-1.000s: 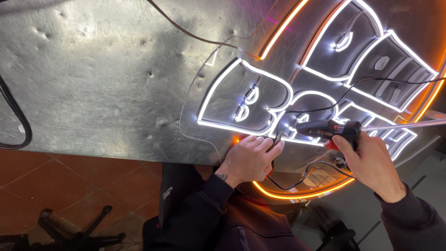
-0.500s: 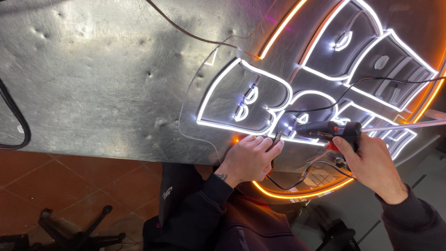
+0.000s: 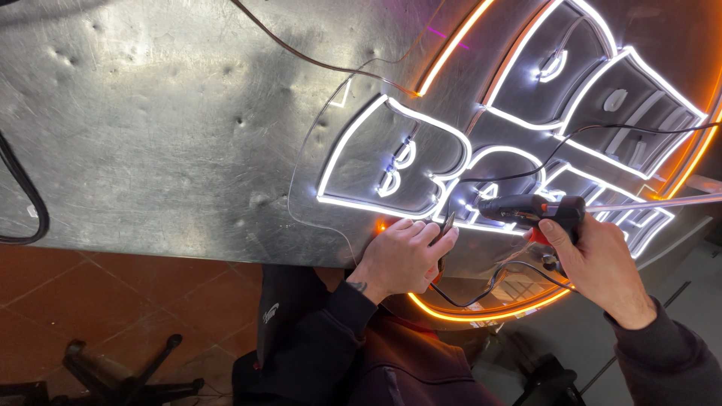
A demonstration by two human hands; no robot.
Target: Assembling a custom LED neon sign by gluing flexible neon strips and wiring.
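A lit sign [image 3: 421, 162] of white glowing letter outlines inside an orange glowing ring lies on a clear panel on the metal table [image 3: 150, 120]. My left hand [image 3: 402, 256] rests on the sign's near edge, fingers curled, pinching a small dark piece at its fingertips against the white strip. My right hand [image 3: 598, 259] grips a black glue gun [image 3: 530, 210] with a red trigger, its nozzle pointing left toward the strip just right of my left fingertips. A black cord [image 3: 489, 282] loops from the gun below the sign.
A thin brown wire [image 3: 316, 60] runs across the dented table top to the sign. A thick black cable [image 3: 30, 203] curves at the left edge. Below are terracotta floor tiles [image 3: 113, 293] and a black chair base [image 3: 113, 372].
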